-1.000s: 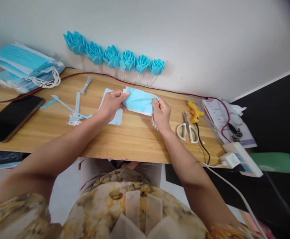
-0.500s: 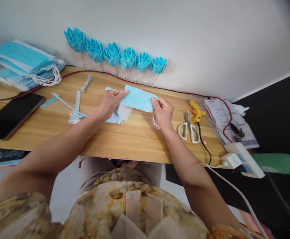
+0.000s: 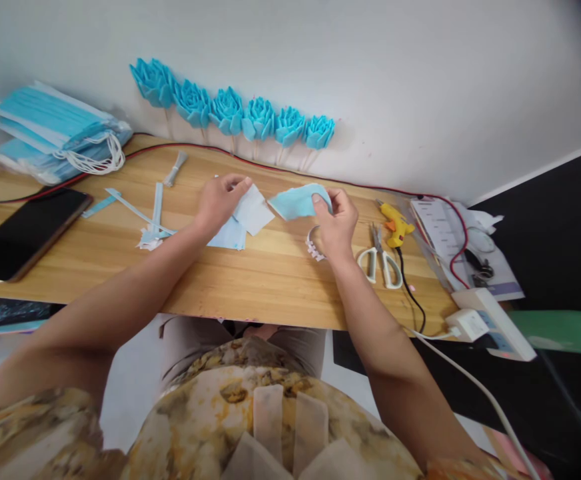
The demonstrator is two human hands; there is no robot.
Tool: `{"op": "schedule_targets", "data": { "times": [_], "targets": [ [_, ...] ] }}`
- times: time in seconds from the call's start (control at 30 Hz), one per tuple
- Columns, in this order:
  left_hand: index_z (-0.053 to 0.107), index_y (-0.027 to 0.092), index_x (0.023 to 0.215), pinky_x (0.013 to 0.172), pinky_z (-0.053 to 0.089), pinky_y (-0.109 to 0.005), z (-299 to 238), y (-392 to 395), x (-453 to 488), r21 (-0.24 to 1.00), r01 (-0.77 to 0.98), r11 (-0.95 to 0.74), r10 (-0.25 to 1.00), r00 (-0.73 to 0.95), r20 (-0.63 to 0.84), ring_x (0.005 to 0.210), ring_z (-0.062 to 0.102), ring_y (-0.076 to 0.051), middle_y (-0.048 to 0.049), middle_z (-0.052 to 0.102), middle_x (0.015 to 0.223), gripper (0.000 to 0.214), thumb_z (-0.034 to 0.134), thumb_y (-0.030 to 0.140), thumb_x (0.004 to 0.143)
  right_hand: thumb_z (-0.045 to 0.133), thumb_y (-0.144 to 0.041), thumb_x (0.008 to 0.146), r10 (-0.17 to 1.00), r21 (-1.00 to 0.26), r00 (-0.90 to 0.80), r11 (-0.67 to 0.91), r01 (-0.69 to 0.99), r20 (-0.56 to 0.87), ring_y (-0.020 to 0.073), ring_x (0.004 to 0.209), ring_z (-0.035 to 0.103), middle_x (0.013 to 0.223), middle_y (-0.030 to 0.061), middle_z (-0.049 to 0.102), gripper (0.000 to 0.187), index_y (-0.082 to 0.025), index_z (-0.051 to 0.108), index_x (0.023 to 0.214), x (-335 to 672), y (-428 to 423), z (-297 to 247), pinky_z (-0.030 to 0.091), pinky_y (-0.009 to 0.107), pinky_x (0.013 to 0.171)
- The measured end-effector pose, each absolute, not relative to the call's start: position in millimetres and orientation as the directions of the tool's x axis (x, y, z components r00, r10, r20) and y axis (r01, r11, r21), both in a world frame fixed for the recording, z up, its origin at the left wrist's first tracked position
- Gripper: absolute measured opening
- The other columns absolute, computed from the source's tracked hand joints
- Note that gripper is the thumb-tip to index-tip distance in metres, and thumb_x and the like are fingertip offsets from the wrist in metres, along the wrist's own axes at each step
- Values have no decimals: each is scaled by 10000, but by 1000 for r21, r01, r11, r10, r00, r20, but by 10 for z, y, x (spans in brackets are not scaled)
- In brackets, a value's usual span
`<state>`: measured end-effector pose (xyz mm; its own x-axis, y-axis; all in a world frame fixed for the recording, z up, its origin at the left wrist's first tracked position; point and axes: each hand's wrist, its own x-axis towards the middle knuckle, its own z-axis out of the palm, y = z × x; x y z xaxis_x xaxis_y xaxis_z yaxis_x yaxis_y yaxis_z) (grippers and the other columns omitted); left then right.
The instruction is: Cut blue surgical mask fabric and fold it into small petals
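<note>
Between the thumb and fingers of my right hand (image 3: 338,223) is a light-blue fabric piece (image 3: 293,202), bent and held above the table. My left hand (image 3: 220,203) is closed in a pinch at the upper edge of a white fabric piece (image 3: 254,212). Beneath it, a pale blue piece (image 3: 230,235) lies on the wood, partly hidden by the hand and the white piece. A roll of pale tape or trim (image 3: 315,245) rests beside my right wrist.
Scissors (image 3: 380,259) and a yellow glue gun (image 3: 396,224) lie at right, near a power strip (image 3: 508,333). Blue flowers (image 3: 226,110) lean on the wall. Masks (image 3: 53,127), a phone (image 3: 25,233) and cut strips (image 3: 157,207) occupy the left.
My left hand has let go of the blue piece, which was stretched between both hands. My right hand has moved slightly right with it, and the white piece shows more fully.
</note>
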<state>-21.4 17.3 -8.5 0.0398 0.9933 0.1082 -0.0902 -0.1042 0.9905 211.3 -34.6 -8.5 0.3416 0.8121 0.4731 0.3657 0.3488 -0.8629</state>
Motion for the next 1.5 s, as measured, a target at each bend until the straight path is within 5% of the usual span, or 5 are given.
{"op": "schedule_targets", "data": {
  "times": [0.2, 0.47, 0.73, 1.03, 1.5],
  "targets": [
    [782, 215, 782, 798, 470, -273, 133, -102, -108, 945, 47, -323, 943, 98, 317, 893, 643, -197, -39, 746, 855, 165, 751, 340, 885, 713, -455, 862, 781, -850, 384, 337, 405, 493, 130, 734, 580, 778, -25, 638, 274, -221, 579, 811, 2077, -417, -7, 459, 283, 713],
    [793, 157, 954, 778, 588, -344, 49, -288, 120, 910, -233, 342, 726, 681, -98, 902, 762, -264, -160, 804, 981, 638, 666, 770, 833, 630, -370, 963, 670, -564, 39, 590, 578, 741, 213, 943, 720, 952, 31, 776, 137, -263, 711, 935, 2016, -563, 1, 550, 406, 908],
    [748, 135, 825, 726, 564, -295, -7, -133, 22, 852, -404, 332, 875, 471, -118, 736, 715, -180, -53, 758, 779, 198, 880, 275, 776, 578, -321, 1006, 640, -338, -516, 754, 563, 570, 200, 1063, 754, 1068, -21, 831, 196, -323, 773, 1010, 1891, -562, -104, 324, 538, 1239],
    [761, 158, 799, 559, 443, -214, -112, -119, 40, 945, -295, 140, 903, 431, 0, 578, 586, -97, 11, 707, 670, 248, 896, 359, 743, 584, -343, 1022, 654, -413, -252, 683, 602, 713, 199, 876, 721, 894, -18, 788, 144, -285, 697, 956, 1941, -549, -106, 486, 471, 1076],
    [741, 157, 1092, 944, 617, -392, -49, -91, 6, 833, -470, 293, 893, 445, -63, 1022, 776, -253, -89, 815, 1045, 248, 742, 349, 936, 515, -283, 1037, 647, -426, -186, 663, 615, 739, 268, 1193, 645, 1228, 49, 720, 204, -314, 681, 1150, 2024, -518, -61, 485, 516, 1071]
  ]
}}
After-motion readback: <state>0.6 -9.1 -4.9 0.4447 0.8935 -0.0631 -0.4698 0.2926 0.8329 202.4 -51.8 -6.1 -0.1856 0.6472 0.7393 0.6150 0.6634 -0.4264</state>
